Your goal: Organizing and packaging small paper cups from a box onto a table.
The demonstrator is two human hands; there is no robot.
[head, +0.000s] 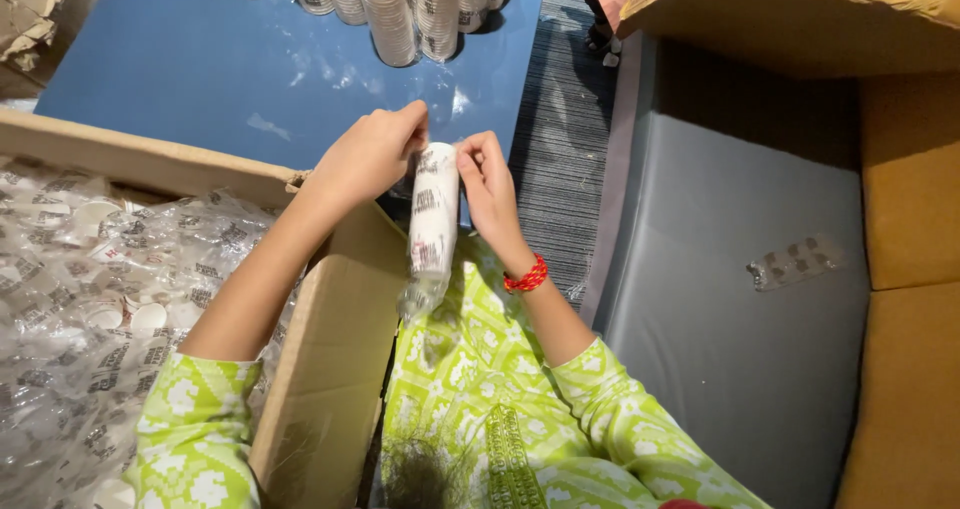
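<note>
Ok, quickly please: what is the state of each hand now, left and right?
Left hand: closed on the top of the wrapped cup stack.
Right hand: fingers pinching the same stack near its top.

Both forearms reached forward and converged — bare from the elbows, short green patterned sleeves above. Left hand point(372, 154) was curled, fingers bunched at the tips. Right hand point(487, 184) faced it, fingers pinched — a red band at that wrist.
</note>
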